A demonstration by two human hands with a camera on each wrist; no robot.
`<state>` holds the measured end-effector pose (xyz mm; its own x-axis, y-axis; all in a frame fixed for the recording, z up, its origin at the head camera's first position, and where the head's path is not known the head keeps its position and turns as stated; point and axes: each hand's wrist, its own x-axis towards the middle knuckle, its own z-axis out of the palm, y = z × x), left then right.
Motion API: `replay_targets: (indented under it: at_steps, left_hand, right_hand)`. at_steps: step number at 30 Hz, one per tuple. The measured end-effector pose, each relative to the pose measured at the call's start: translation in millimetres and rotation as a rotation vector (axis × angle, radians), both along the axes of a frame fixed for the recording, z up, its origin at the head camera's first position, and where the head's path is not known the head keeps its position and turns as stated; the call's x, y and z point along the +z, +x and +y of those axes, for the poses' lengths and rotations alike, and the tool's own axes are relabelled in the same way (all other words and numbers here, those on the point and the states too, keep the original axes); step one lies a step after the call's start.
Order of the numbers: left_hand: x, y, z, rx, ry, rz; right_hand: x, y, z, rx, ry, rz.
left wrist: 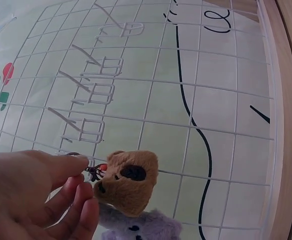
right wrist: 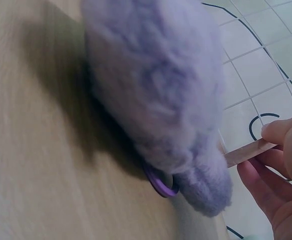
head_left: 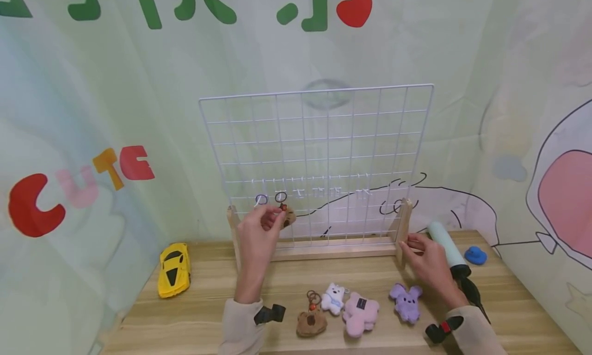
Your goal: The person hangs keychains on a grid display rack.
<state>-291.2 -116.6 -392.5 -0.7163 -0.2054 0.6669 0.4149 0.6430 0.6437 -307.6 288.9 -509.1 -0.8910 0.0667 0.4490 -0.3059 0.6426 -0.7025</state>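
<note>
My left hand (head_left: 261,229) pinches the cord and ring end of a brown plush keychain (left wrist: 131,182) in front of the white wire grid rack (head_left: 328,139). Its ring (head_left: 280,196) shows above my fingers, by the row of hooks (head_left: 335,192). Behind the brown plush, a purple plush keychain (left wrist: 138,226) shows in the left wrist view; my left hand mostly hides it in the head view. At the rack's right end, my right hand (head_left: 425,257) grips the wooden upright (head_left: 403,231) between thumb and fingers.
On the tabletop (head_left: 194,324) lie another brown plush keychain (head_left: 311,323), a white bear plush (head_left: 334,298), a pink plush (head_left: 361,314) and a purple plush (head_left: 406,302). A yellow toy car (head_left: 174,270) sits left; a mint cylinder (head_left: 446,247) and blue toy duck (head_left: 475,255) lie right.
</note>
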Motion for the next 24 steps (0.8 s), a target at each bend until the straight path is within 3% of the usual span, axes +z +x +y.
replay_targets:
  at_steps: [5,9,14,18,24]
  left_hand:
    - [-1.3,9.0,1.2,-0.098,-0.046,-0.019]
    - [-12.2,17.2,6.9,-0.219,-0.034,-0.11]
    - [-42.7,23.6,13.3,-0.307,-0.061,-0.274]
    - [-68.7,27.4,12.5,-0.422,-0.113,-0.377]
    - [-87.9,36.8,6.2,-0.6,-0.197,-0.577]
  right_hand:
    - [0.3,0.2,0.0,0.001,-0.002,-0.006]
    - [0.1,0.6,0.6,-0.001,0.001,-0.008]
    - [-0.9,0.0,1.0,-0.002,0.002,-0.003]
    - [-1.2,-0.2,0.5,-0.004,0.001,-0.014]
    - [0.9,-0.5,0.1,-0.012,0.004,-0.019]
